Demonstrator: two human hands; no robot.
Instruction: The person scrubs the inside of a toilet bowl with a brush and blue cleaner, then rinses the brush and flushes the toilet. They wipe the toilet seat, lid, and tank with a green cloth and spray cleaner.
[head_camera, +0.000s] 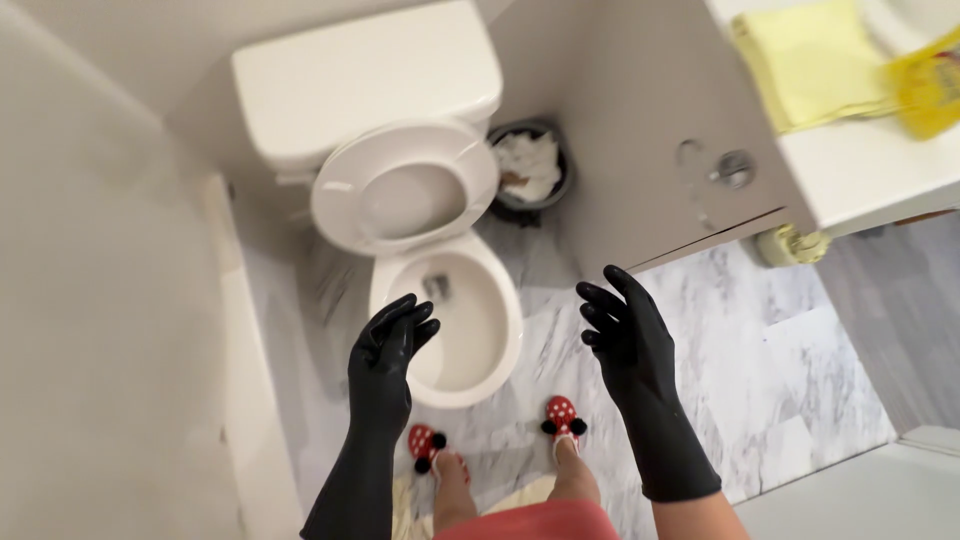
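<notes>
Both hands wear long black gloves and hold nothing: the left hand hovers, fingers loosely curled, over the near rim of the toilet bowl; the right hand hangs spread and open beside it, above the marble floor. Working here probably goes best with the gloves kept off the rim's inside. The bowl's long axis runs from the slippers toward the tank, its lid raised against it.
</notes>
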